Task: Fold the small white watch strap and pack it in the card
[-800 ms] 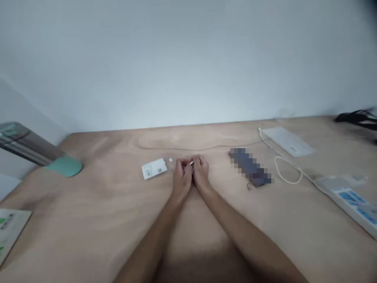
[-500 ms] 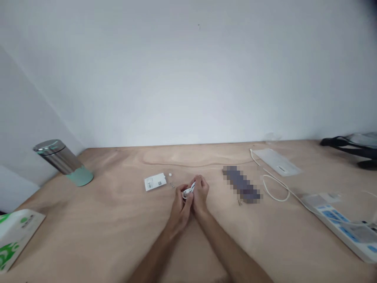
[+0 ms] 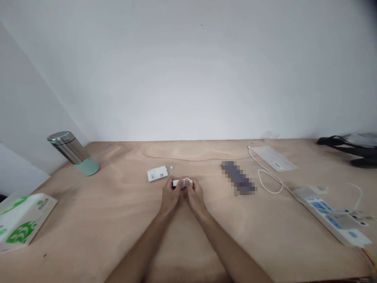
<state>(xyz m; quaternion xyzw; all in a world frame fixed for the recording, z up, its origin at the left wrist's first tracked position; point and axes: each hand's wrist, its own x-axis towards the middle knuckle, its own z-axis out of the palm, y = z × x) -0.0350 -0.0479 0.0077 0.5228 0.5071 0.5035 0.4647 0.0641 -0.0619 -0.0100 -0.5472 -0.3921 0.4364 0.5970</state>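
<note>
A small white oblong object is held level between my two hands over the middle of the table. My left hand grips its left end, thumb on top. The right end is in my right hand, with that thumb also laid across it. My fingers hide its underside, and its exact kind is too small to make out. Just left of and beyond my hands lies a white printed card. A tiny white piece rests by the card's right corner.
A steel and mint-green flask stands at the back left, with a green-and-white tissue pack nearer. To the right lie a pixelated dark object, a white cable, a translucent pouch, a power strip and black straps.
My hands have turned the white object level and drawn slightly apart, both thumbs now on top. Earlier it was tilted, with a thin white loop showing. The camera view has shifted a little.
</note>
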